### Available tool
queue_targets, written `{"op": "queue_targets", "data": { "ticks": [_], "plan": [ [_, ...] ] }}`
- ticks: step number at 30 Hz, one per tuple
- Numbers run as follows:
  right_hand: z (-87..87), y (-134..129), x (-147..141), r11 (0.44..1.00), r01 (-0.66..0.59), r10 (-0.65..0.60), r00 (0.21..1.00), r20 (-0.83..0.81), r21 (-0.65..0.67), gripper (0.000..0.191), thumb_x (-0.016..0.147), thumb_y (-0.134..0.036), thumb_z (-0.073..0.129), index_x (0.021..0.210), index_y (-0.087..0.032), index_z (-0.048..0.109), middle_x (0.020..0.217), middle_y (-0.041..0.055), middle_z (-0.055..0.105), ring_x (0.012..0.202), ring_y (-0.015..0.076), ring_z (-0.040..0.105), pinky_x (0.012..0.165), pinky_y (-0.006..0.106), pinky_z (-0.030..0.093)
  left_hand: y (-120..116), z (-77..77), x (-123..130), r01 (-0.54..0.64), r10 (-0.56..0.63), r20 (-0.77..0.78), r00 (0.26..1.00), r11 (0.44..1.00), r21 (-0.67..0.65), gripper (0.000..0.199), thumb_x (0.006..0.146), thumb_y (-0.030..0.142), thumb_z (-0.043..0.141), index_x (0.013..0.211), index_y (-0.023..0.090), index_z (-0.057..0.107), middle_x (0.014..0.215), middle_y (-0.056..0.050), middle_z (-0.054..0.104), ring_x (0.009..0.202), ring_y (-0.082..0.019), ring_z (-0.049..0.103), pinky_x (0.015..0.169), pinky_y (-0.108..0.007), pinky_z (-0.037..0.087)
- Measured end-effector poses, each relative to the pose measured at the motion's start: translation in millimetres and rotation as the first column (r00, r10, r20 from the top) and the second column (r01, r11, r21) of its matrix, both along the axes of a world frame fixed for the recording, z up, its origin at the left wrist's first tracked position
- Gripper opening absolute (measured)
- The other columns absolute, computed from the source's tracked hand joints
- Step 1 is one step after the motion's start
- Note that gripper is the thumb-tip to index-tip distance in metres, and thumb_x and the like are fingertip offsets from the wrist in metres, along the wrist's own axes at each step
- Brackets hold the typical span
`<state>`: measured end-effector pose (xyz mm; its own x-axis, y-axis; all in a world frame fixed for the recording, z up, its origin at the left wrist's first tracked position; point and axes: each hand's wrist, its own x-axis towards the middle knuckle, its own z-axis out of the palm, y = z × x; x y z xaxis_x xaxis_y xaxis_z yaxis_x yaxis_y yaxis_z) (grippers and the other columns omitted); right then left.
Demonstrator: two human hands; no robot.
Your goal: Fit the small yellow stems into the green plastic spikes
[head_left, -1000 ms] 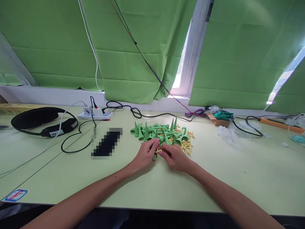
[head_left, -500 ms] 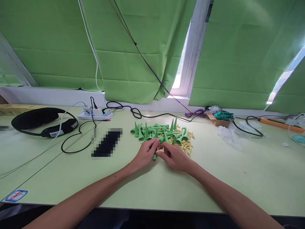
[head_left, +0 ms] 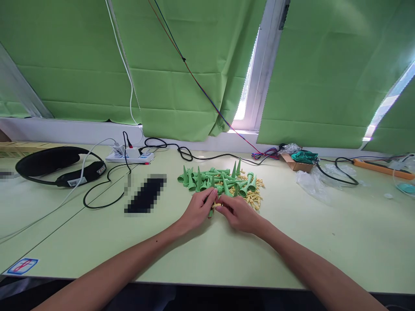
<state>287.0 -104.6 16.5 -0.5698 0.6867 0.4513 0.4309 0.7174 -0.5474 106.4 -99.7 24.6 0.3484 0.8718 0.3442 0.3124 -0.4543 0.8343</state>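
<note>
My left hand (head_left: 198,208) is closed around a green plastic cone (head_left: 210,213), whose lower end shows beneath the fingers. My right hand (head_left: 241,214) pinches a small yellow plastic piece (head_left: 217,205) and brings it against the cone; whether the two are joined is hidden by the fingertips. Just beyond both hands lies a heap of green cones (head_left: 190,183), some standing point up and others on their sides. Small yellow pieces (head_left: 253,201) are scattered along the heap's right side.
A black pixelated rectangle (head_left: 145,195) lies left of my hands, with a black headset (head_left: 78,175) farther left. Behind are a white power strip (head_left: 134,154) and black cable (head_left: 210,158). To the right are a small cardboard box (head_left: 293,163), clear plastic bags (head_left: 313,183) and an orange strip (head_left: 382,167).
My right fingers have shifted very slightly around the yellow piece, and the green cone under my left hand has tilted a little. The heap has stayed the same.
</note>
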Motion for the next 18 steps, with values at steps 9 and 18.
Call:
{"op": "queue_targets", "data": {
  "ticks": [9, 18],
  "plan": [
    [-1.0, 2.0, -0.3, 1.000, 0.014, -0.015, 0.999, 0.030, 0.027, 0.029, 0.100, -0.027, 0.041, 0.072, -0.020, 0.042, 0.058, -0.0061, 0.034, 0.051, 0.0092, 0.024, 0.053, 0.024, 0.022, -1.1, 1.7, 0.2, 0.008, -0.007, -0.024, 1.000, 1.000, 0.014, 0.040, 0.099, 0.045, 0.037, 0.073, 0.018, 0.050, 0.064, 0.003, 0.046, 0.057, -0.010, 0.042, 0.053, -0.022, 0.037],
    [-0.4, -0.7, -1.3, 0.999, 0.047, -0.047, 0.999, -0.001, -0.008, 0.015, 0.098, -0.032, 0.046, 0.088, -0.021, 0.048, 0.056, -0.0079, 0.040, 0.049, 0.0091, 0.032, 0.053, 0.022, 0.026, -1.7, 5.9, 1.4, 0.040, -0.037, 0.059, 0.998, 0.997, -0.063, 0.036, 0.098, 0.046, 0.038, 0.082, 0.018, 0.054, 0.074, 0.002, 0.048, 0.062, -0.011, 0.046, 0.051, -0.020, 0.044]
  ]
}}
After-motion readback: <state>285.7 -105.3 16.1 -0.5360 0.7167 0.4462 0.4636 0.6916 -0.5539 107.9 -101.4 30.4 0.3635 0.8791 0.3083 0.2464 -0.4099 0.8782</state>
